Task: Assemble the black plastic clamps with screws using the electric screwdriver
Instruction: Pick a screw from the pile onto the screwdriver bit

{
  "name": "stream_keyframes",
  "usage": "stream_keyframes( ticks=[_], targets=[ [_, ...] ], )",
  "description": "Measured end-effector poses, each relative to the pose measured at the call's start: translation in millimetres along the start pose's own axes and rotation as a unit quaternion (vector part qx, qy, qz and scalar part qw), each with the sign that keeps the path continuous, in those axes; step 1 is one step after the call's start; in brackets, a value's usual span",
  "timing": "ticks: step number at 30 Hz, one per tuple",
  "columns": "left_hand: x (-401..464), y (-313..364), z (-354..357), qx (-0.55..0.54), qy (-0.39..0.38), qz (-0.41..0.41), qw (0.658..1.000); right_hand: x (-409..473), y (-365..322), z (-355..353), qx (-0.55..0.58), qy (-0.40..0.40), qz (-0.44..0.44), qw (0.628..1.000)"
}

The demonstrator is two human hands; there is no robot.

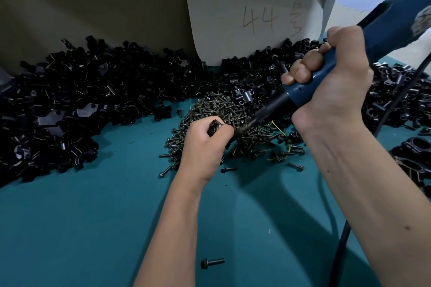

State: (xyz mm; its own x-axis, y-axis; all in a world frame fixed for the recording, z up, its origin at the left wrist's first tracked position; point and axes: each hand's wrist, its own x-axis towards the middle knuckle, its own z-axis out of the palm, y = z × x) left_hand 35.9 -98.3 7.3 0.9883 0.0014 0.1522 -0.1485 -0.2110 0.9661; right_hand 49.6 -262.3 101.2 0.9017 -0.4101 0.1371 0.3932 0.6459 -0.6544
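Observation:
My left hand (205, 142) grips a small black plastic clamp (215, 126) just above the heap of dark screws (217, 109) in the middle of the teal table. My right hand (331, 81) holds the blue electric screwdriver (300, 93), its fingers wrapped round the body. The tool slants down to the left, and its bit (245, 128) meets the clamp at my left fingertips. Most of the clamp is hidden by my fingers.
A big pile of black clamp parts (70, 105) covers the left and back of the table (93, 216). More parts (396, 98) lie at the right, with larger black pieces (412, 163) at the right edge. A cardboard sign (254, 14) stands behind. The screwdriver's cable (342, 240) runs down right. One screw (212, 262) lies near me.

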Motion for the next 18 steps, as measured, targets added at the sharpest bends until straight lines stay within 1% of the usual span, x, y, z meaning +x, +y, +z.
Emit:
stream_keyframes(
  ticks=[5, 11, 18],
  targets=[
    [0.1, 0.9, -0.6, -0.007, -0.001, -0.002, 1.000, -1.1, 1.8, -1.1, 0.002, -0.014, -0.002, 1.000],
    [-1.4, -0.2, 1.0, -0.005, 0.010, 0.009, 1.000, 0.1, 3.5, -2.3, 0.015, 0.003, 0.010, 1.000],
    [-1.4, -2.1, 1.3, -0.017, 0.019, 0.010, 1.000, -2.8, 5.0, -0.3, 0.014, -0.025, -0.009, 1.000]
  ],
)
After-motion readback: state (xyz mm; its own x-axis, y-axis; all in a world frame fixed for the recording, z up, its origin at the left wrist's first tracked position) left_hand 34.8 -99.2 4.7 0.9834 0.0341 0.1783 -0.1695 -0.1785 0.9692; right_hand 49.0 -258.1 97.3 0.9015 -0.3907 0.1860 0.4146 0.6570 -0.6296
